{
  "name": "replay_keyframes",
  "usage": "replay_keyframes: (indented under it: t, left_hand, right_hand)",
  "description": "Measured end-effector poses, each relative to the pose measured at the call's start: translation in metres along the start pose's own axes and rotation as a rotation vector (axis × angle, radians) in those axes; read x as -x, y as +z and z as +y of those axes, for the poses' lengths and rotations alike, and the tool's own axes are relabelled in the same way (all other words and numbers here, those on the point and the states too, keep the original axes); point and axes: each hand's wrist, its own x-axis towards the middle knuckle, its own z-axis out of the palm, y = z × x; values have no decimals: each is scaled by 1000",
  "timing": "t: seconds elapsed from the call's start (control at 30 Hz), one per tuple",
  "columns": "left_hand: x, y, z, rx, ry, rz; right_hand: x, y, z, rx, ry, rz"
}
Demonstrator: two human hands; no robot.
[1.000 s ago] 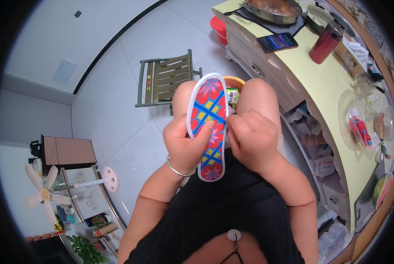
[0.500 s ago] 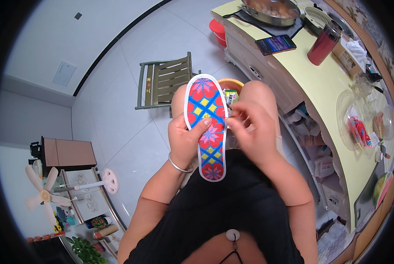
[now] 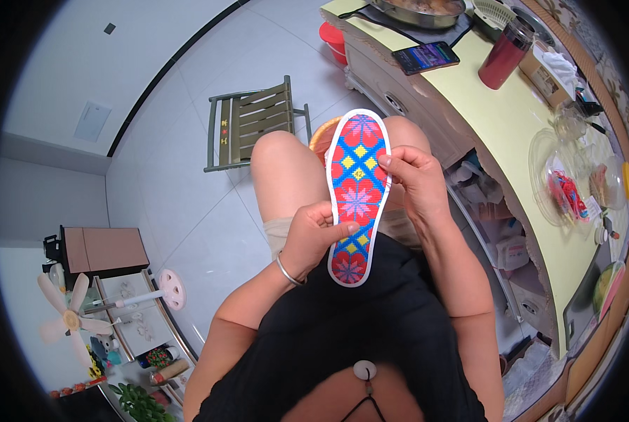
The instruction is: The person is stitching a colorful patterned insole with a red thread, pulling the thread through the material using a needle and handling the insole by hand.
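An embroidered insole point(image 3: 357, 197), red, blue, yellow and pink with a white edge, is held over my lap with its wide end away from me. My left hand point(image 3: 314, 235) is closed on its lower left side, the thumb lying across the pattern and the fingers behind. At the upper right edge, my right hand point(image 3: 418, 176) pinches the insole between the thumb on top and the fingers underneath. Whether a needle or thread is in the right hand cannot be made out.
A folding stool point(image 3: 255, 125) stands ahead to the left, and a basket point(image 3: 321, 137) is partly hidden behind the insole. On the yellow-topped counter point(image 3: 462, 95) at right are a phone point(image 3: 425, 58), a red thermos point(image 3: 506, 55) and a plastic container point(image 3: 555, 190) with bright threads.
The insole has shifted right and tilted slightly the other way. My right hand has moved up to grip its upper right edge; my left hand now holds it lower down.
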Motion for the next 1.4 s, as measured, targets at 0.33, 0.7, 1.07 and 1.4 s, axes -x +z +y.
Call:
replay_keyframes:
  t: [0.33, 0.7, 1.07, 1.4]
  left_hand:
    - [6, -1, -21, -31, -71, -41]
    - [-6, -3, -20, 156, 33, 8]
    - [-1, -11, -26, 122, 94, 63]
    - [-3, -15, -34, 125, 94, 52]
  right_hand:
    - [-12, -36, 1, -30, -135, 251]
    - [37, -4, 37, 147, -2, -2]
    - [36, 5, 42, 16, 96, -13]
    - [41, 8, 41, -147, 150, -10]
